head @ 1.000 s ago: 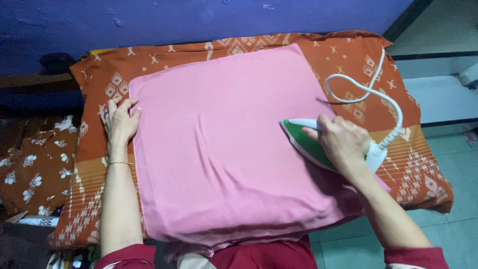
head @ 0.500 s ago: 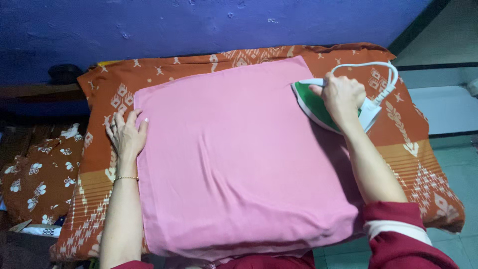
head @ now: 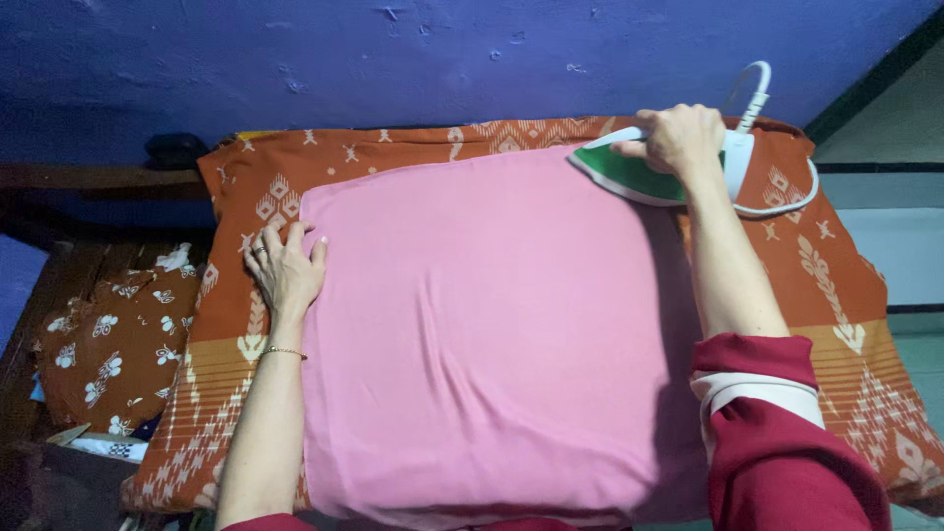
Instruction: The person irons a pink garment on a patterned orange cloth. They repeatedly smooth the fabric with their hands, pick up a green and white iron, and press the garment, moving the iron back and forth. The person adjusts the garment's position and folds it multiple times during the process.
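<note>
Right hand (head: 680, 138) gripped the iron (head: 657, 175) at the pink cloth's (head: 492, 324) far right corner. Left hand (head: 285, 270) lay open, flat on its left edge. Centre looked smooth; near edge creased, apparently unpressed.

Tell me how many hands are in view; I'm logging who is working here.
2. The left hand lies flat on the left edge of the pink cloth. The right hand grips the green iron at the cloth's far right corner.

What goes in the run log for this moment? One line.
right hand: grips green iron | iron: pink cloth's far right corner | left hand: flat on left edge
</note>
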